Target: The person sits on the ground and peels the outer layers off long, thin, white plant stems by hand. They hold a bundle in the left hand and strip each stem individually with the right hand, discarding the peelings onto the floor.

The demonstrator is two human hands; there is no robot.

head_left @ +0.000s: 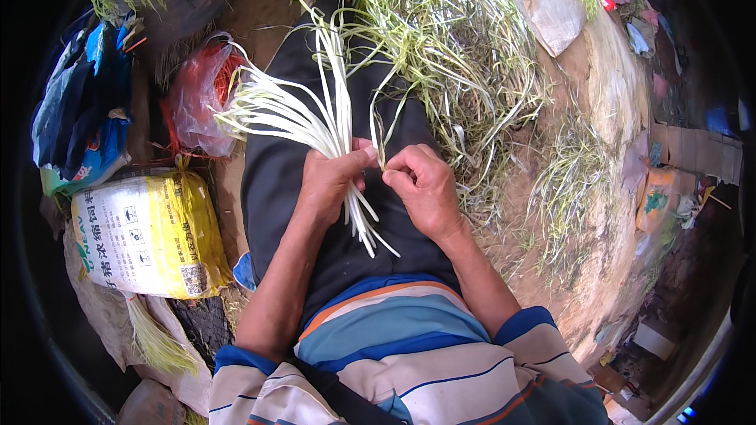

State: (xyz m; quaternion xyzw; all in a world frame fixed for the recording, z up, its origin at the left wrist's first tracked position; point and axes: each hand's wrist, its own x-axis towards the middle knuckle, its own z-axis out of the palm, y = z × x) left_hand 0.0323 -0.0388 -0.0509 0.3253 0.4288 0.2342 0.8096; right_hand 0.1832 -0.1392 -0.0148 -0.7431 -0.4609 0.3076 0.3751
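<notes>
My left hand [339, 177] is closed around a bunch of blanched chives [303, 122], long white stalks with pale yellow-green tips. The stalks fan out away from me, and several white ends stick out below my grip toward my lap. Close beside it, my right hand [421, 185] has thumb and forefinger pinched together on a thin, limp chive leaf [379, 138]. The leaf hangs apart from the bunch, its top curling over toward the heap. Both hands are above my dark trousers [276, 205].
A large heap of loose yellow-green leaves [465, 55] covers the ground ahead right. At left stand a white and yellow sack [150, 236] and a clear plastic bag [205, 94] with red strands. More stalks [157, 334] lie below the sack. Cardboard [697, 153] sits far right.
</notes>
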